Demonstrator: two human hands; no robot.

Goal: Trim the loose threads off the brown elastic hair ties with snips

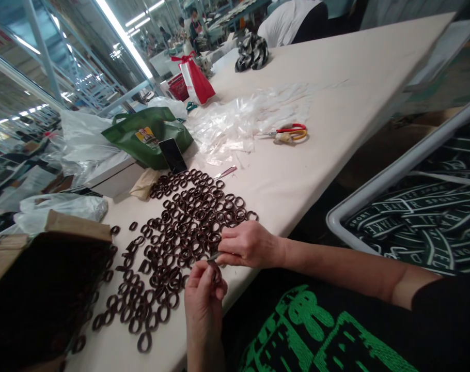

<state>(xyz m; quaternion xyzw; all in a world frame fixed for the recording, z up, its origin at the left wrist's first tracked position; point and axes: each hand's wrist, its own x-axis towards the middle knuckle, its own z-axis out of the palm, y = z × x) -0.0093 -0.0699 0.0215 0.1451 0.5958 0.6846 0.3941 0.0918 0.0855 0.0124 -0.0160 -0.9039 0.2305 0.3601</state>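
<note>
My left hand [203, 292] is closed, pinching a small dark brown loop [216, 273] between thumb and fingers. Right beside it, my right hand [250, 245] is also closed, on a small thin grey tool [214, 256] whose tip reaches the loop. Its exact kind is too small to make out. Both hands are over the table's near edge. Many similar brown loops [192, 227] lie in a loose pile just beyond and to the left of my hands.
An open cardboard box [78, 232] stands at left. Behind the pile are a phone [173, 155], a green bag [150, 137], clear plastic bags [227, 124] and a pink-handled tool [226, 172]. Scissors [291, 133] lie farther right. A white-rimmed bin [359, 199] holds dark lettered straps.
</note>
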